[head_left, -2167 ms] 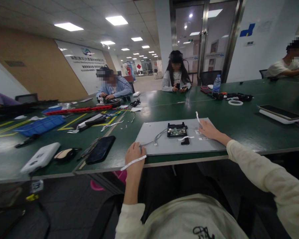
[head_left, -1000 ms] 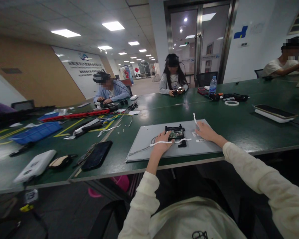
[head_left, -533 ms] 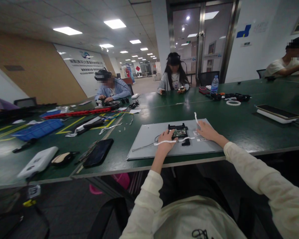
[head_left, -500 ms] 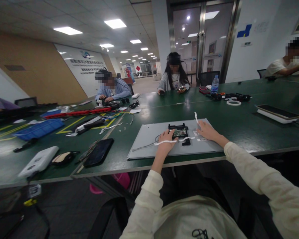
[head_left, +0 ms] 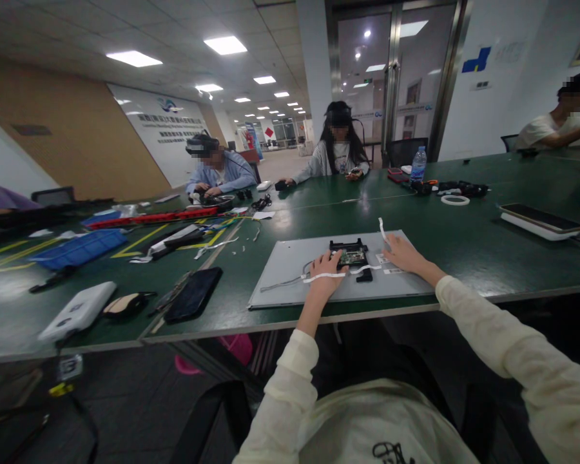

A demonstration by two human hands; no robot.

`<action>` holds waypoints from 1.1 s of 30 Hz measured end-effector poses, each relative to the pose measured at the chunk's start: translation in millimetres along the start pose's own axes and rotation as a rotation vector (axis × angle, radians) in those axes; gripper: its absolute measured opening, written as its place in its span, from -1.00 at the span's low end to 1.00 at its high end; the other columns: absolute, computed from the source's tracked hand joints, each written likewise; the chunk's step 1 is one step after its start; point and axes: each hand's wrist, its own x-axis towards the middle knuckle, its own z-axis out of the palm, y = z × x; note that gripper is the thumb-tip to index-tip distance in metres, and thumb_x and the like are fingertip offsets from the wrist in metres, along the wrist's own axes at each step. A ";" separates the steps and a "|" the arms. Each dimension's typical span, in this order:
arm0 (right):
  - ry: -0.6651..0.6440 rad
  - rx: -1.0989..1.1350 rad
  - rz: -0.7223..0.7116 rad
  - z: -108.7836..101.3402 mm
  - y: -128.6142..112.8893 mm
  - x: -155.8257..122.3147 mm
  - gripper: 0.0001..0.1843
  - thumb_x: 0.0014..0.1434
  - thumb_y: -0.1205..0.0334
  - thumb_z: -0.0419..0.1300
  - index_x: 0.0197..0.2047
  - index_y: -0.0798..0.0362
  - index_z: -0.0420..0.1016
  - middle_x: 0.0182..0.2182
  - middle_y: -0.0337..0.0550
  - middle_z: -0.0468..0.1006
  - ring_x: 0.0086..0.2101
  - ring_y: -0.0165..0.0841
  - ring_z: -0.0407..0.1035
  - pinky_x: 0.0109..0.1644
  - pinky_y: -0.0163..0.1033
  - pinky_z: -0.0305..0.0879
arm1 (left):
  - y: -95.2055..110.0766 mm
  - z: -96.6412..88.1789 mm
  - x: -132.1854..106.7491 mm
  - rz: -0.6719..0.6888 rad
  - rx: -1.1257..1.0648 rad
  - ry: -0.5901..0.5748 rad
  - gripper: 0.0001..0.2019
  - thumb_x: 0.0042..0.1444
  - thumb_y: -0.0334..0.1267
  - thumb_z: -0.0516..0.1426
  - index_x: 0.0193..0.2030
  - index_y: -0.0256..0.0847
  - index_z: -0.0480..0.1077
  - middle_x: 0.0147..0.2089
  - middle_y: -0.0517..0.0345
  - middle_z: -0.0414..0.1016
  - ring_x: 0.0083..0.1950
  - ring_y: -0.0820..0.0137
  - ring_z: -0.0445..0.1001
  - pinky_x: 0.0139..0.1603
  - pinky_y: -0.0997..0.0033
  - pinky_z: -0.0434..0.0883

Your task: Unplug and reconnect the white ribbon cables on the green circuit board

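Observation:
A grey panel (head_left: 290,267) lies flat on the green table (head_left: 464,238) in front of me. A small black circuit board (head_left: 350,252) sits on its middle, with grey wires (head_left: 290,281) running off to the left. My left hand (head_left: 325,274) rests on the panel at the board's left edge, fingers curled, with a white ribbon strip (head_left: 323,277) across it. My right hand (head_left: 405,254) lies on the panel to the right of the board, fingers together near a second white strip (head_left: 382,227) that curls upward.
A black phone (head_left: 193,294), a white device (head_left: 77,309) and a blue tray (head_left: 80,248) lie to the left. A tape roll (head_left: 455,200), a water bottle (head_left: 418,163) and a flat device (head_left: 541,220) are to the right. Other people sit across the table.
My left hand came from the panel's near left corner to the circuit board, carrying the white strip with it. My right hand stayed in place.

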 end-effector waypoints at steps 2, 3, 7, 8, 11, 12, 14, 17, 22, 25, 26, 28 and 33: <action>0.003 0.009 -0.003 0.1 -0.1 -0.2 -0.67 0.29 0.14 -0.03 0.04 0.16 0.20 -0.04 0.17 0.45 -0.11 -0.12 0.33 -0.02 -0.11 0.18 | 0.4 0.1 -0.6 -0.001 0.001 -0.004 -0.46 0.22 0.01 0.00 0.33 0.06 0.13 0.36 0.04 0.18 0.30 0.05 0.19 0.23 -0.01 0.19; 0.005 0.014 -0.002 -0.1 -0.4 -0.4 -0.67 0.29 0.14 -0.02 0.04 0.16 0.20 -0.04 0.17 0.45 -0.10 -0.12 0.33 -0.01 -0.11 0.18 | 0.5 0.4 -0.7 -0.005 0.004 -0.006 -0.45 0.22 0.01 0.00 0.34 0.05 0.13 0.36 0.04 0.18 0.30 0.05 0.19 0.24 -0.01 0.19; 0.005 0.019 0.001 -1.8 -1.9 -1.8 -0.69 0.29 0.14 -0.02 0.03 0.15 0.20 -0.05 0.15 0.44 -0.09 -0.12 0.32 -0.01 -0.12 0.19 | 0.4 3.5 -0.7 -0.011 -0.004 0.012 -0.41 0.21 0.00 0.00 0.36 -0.06 0.08 0.37 0.01 0.16 0.30 0.05 0.18 0.25 0.01 0.18; 0.005 0.019 -0.001 -2.3 -2.3 -2.1 -0.69 0.30 0.15 -0.03 0.03 0.15 0.20 -0.05 0.15 0.45 -0.09 -0.12 0.32 -0.01 -0.12 0.19 | 0.2 4.4 -0.6 -0.009 -0.009 0.018 -0.40 0.21 0.00 0.00 0.37 -0.09 0.07 0.37 0.00 0.17 0.30 0.06 0.18 0.26 0.02 0.17; 0.004 0.022 0.000 -3.6 -3.2 -2.6 -0.69 0.30 0.15 -0.03 0.03 0.16 0.20 -0.05 0.16 0.44 -0.09 -0.12 0.32 -0.01 -0.12 0.20 | -0.5 6.5 -0.4 -0.006 -0.018 0.029 -0.39 0.21 0.00 -0.01 0.37 -0.14 0.07 0.36 0.00 0.18 0.31 0.06 0.17 0.27 0.04 0.15; 0.002 0.025 0.000 -3.9 -3.4 -2.7 -0.69 0.30 0.15 -0.03 0.03 0.16 0.20 -0.05 0.17 0.44 -0.09 -0.12 0.32 -0.01 -0.12 0.20 | -0.6 6.8 -0.4 -0.005 -0.020 0.032 -0.39 0.21 0.00 -0.01 0.36 -0.15 0.06 0.36 -0.01 0.18 0.31 0.06 0.17 0.27 0.04 0.15; 0.003 0.030 0.001 -4.2 -3.7 -2.9 -0.68 0.30 0.15 -0.03 0.04 0.16 0.20 -0.04 0.17 0.44 -0.09 -0.13 0.32 0.00 -0.12 0.19 | -0.3 6.7 -0.4 -0.006 -0.021 0.039 -0.38 0.21 0.00 0.00 0.37 -0.17 0.05 0.35 -0.04 0.18 0.31 0.07 0.17 0.27 0.05 0.16; 0.004 0.038 0.005 -3.7 -3.7 -2.7 -0.68 0.30 0.16 -0.02 0.04 0.17 0.20 -0.06 0.17 0.46 -0.09 -0.14 0.33 -0.02 -0.14 0.19 | 0.9 5.8 -0.7 -0.015 -0.021 0.054 -0.35 0.21 -0.01 0.01 0.38 -0.19 0.00 0.34 -0.08 0.19 0.30 0.09 0.19 0.26 0.08 0.17; 0.044 0.108 0.019 -2.1 -3.1 -1.7 -0.65 0.27 0.17 0.01 0.06 0.18 0.21 -0.09 0.18 0.47 -0.10 -0.13 0.37 -0.04 -0.16 0.21 | 2.8 4.7 -2.4 -0.047 -0.018 0.087 -0.34 0.20 -0.01 0.01 0.38 -0.21 -0.03 0.33 -0.10 0.20 0.29 0.10 0.21 0.24 0.09 0.20; 0.082 0.216 0.019 -4.7 -3.4 -2.5 -0.68 0.28 0.17 -0.01 0.04 0.15 0.22 -0.12 0.14 0.49 -0.17 -0.15 0.41 -0.10 -0.17 0.23 | 3.4 3.3 -4.4 -0.060 -0.035 0.116 -0.34 0.21 -0.01 0.01 0.38 -0.24 -0.02 0.31 -0.12 0.22 0.28 0.09 0.23 0.23 0.09 0.22; 0.107 0.263 0.025 -6.4 -3.4 -3.0 -0.70 0.27 0.16 -0.01 0.02 0.13 0.22 -0.13 0.12 0.50 -0.18 -0.16 0.42 -0.11 -0.18 0.24 | 3.7 2.5 -5.1 -0.063 -0.043 0.127 -0.34 0.21 -0.01 0.00 0.38 -0.25 -0.02 0.30 -0.12 0.22 0.27 0.09 0.23 0.23 0.09 0.23; 0.177 0.362 0.055 -10.3 -2.7 -3.9 -0.74 0.27 0.13 -0.01 -0.03 0.08 0.24 -0.16 0.06 0.52 -0.22 -0.20 0.43 -0.13 -0.20 0.25 | 4.2 0.8 -6.4 -0.067 -0.060 0.148 -0.36 0.22 -0.01 0.00 0.37 -0.26 0.01 0.29 -0.13 0.23 0.27 0.09 0.23 0.23 0.10 0.24; 0.281 0.672 0.192 -14.6 2.6 -1.2 -0.75 0.24 0.02 0.01 -0.19 0.02 0.32 -0.37 -0.15 0.55 -0.39 -0.34 0.40 -0.21 -0.26 0.27 | 3.5 0.5 -6.8 -0.055 -0.081 0.176 -0.41 0.24 -0.06 -0.01 0.35 -0.27 0.04 0.28 -0.12 0.24 0.28 0.13 0.21 0.24 0.12 0.22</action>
